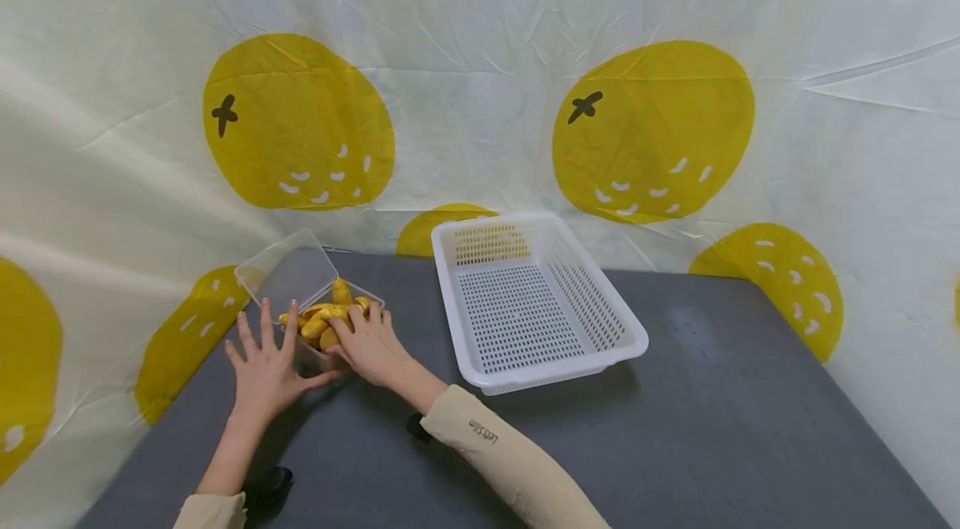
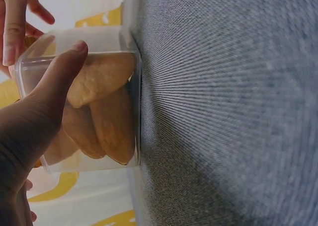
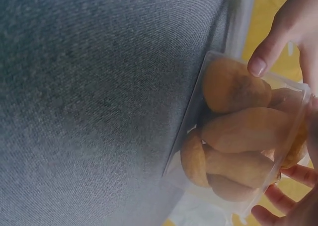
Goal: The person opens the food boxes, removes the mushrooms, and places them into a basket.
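A clear plastic box (image 1: pixel 315 352) holds several yellow-brown tapered tubers (image 1: pixel 321 319) that look like small sweet potatoes, heaped to the rim. My left hand (image 1: pixel 264 375) has its fingers spread beside the box; in the left wrist view its thumb (image 2: pixel 69 67) rests on the near wall. From the right, my right hand (image 1: pixel 371 347) reaches over the rim, and its spread fingers touch the tubers on top. In the right wrist view the tubers (image 3: pixel 248 129) show through the wall, and part of the right hand (image 3: pixel 295 208) is cut off by the frame edge.
A transparent lid (image 1: pixel 288 266) leans up behind the box. Right of the hands stands a white perforated plastic basket (image 1: pixel 468 358) with no contents visible. Both lie on a grey cloth-covered table (image 1: pixel 712 421); a patterned curtain (image 1: pixel 472 121) hangs close behind.
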`<state>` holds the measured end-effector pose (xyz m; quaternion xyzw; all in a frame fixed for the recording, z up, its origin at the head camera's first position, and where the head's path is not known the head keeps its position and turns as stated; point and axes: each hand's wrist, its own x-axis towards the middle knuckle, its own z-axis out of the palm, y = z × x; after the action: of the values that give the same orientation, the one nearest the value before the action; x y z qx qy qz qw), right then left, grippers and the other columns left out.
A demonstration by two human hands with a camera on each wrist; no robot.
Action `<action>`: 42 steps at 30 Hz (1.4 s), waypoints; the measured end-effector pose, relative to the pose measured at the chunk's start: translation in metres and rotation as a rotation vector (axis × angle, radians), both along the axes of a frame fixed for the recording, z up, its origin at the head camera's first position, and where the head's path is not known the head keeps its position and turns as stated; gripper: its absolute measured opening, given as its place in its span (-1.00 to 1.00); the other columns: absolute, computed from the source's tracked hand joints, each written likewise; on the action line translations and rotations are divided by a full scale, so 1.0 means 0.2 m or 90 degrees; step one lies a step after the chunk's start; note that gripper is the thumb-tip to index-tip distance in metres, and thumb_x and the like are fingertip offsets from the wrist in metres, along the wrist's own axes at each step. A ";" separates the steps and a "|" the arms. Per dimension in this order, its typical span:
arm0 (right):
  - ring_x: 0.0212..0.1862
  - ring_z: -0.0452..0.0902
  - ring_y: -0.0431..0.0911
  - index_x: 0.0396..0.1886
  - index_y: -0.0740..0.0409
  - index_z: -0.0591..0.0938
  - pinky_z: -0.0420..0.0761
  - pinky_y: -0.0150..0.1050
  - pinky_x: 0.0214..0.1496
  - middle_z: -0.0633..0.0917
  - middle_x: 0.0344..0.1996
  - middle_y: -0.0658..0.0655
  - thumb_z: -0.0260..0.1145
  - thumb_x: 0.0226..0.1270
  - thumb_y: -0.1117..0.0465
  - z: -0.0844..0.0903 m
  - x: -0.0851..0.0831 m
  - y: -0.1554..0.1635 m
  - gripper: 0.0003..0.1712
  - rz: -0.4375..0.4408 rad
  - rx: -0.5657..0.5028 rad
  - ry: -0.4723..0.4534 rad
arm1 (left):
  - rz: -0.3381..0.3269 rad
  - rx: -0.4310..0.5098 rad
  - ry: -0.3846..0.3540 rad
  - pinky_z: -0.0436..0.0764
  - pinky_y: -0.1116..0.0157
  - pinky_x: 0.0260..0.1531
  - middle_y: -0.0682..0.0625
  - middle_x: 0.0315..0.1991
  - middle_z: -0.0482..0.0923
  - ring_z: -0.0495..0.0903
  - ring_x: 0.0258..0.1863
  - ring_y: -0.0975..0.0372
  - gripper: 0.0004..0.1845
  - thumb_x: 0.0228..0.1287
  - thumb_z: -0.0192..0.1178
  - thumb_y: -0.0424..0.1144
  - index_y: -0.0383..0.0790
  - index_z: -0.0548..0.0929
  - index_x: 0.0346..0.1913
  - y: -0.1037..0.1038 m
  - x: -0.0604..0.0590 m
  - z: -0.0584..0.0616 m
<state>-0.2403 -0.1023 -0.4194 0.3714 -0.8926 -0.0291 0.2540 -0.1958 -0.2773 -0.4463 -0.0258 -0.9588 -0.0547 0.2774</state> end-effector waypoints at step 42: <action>-0.46 0.48 -0.15 0.20 0.08 0.29 0.43 -0.43 -0.63 0.38 0.00 0.18 -0.15 0.39 -0.03 0.25 0.05 0.03 -0.52 0.021 -0.194 -0.069 | -0.011 -0.004 0.001 -0.04 -0.48 -0.09 -0.37 0.29 0.08 -0.27 0.28 -0.40 0.42 -0.66 0.45 0.29 -0.02 -0.11 0.41 0.02 0.01 -0.02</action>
<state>-0.2312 -0.0960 -0.3703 0.3439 -0.8930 0.1311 0.2591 -0.1946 -0.2738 -0.4497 -0.0348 -0.9586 -0.0541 0.2772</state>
